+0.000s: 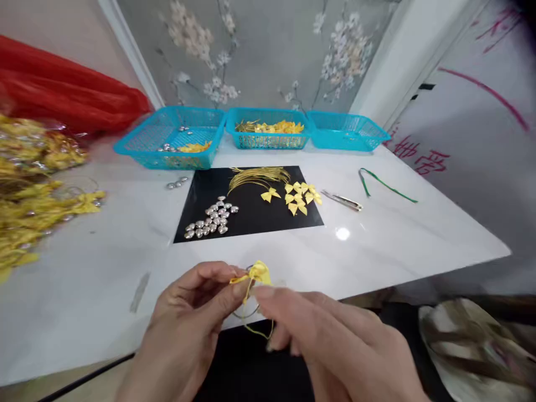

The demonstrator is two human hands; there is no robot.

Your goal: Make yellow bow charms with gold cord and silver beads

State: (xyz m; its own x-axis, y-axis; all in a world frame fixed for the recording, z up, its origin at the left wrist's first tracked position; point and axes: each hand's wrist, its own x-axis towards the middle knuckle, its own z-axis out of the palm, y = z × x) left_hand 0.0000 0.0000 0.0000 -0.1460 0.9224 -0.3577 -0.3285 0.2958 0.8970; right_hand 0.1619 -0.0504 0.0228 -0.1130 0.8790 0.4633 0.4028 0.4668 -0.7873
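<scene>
Pinching a yellow bow (pixel 260 272) in the left hand (pixel 190 321), with the right hand (pixel 339 335) near the cord (pixel 249 288) hanging below the grip. Facing a black mat (pixel 255 215) beyond it, with silver beads (pixel 215 214) leftward, gold cords (pixel 263 176) ahead, small bows (pixel 297 197) rightward.

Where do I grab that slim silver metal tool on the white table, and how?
Probably pinch the slim silver metal tool by its rounded end, coming from the right: its narrow, split end points left, toward the yellow ribbon bows.

Open tabletop (pixel 318 254) between hands (pixel 188 321) and black mat (pixel 251 216), blue baskets (pixel 272 142) blocking the far side
</scene>
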